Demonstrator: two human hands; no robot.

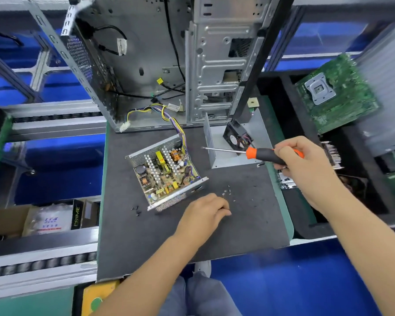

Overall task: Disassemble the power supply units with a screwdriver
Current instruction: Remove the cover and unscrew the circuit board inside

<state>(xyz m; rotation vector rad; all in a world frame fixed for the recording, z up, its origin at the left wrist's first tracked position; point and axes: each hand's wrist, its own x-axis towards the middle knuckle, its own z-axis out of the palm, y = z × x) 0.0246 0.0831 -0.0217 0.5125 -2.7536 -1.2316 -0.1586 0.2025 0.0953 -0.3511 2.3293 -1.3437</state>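
While the screwdriver [249, 152] was held in the right hand [299, 160], its orange-and-black handle ran into the curled fingers and its bare shaft stuck out to the left, clear of them. Its long axis lay nearly level across the view, the tip pointing left and a little away, over the near edge of the cover [226, 153]. That grey cover stood on the mat [192, 236] with a black fan [236, 136] inside it. Left of the tip, well apart from it, the open supply [167, 174] lay tilted on the mat, its board of coils and capacitors facing up and its coloured wires [169, 115] running back into the case [169, 60] that stood behind. The left hand [203, 213] rested knuckles-up on the mat just right of the supply's near corner, fingers curled under; whether they pinched anything could not be told. Loose screws [227, 191] lay just beyond it, more [136, 210] left of the supply. A green motherboard [335, 94] leaned at far right.
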